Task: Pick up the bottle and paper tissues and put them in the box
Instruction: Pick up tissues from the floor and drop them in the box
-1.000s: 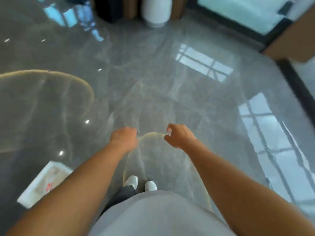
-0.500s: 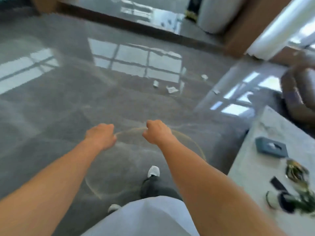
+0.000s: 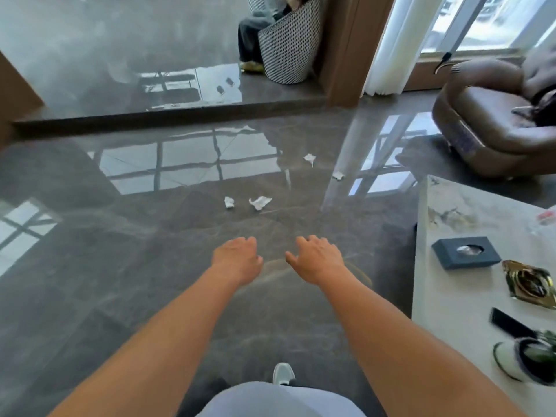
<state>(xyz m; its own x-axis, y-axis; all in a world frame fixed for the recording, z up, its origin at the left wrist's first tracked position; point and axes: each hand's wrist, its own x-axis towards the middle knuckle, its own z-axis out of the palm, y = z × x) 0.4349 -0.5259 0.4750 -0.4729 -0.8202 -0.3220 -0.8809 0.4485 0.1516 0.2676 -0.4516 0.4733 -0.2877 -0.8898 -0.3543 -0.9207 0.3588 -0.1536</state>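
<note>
Several crumpled white paper tissues lie on the glossy grey floor ahead of me: one small wad, a flatter one beside it, and two farther off. My left hand and my right hand are stretched out side by side above the floor, well short of the tissues. Both hold nothing, with fingers loosely spread. No bottle and no box show in this view.
A pale marble table stands at the right with a dark tissue holder, an ashtray, a black remote and a plant pot. A brown leather armchair sits beyond it. A raised floor step crosses ahead; a seated person and dotted chair are far off.
The view has swung round from bare floor to face the tissues and the table. Both hands went from loosely curled to spread fingers, still holding nothing.
</note>
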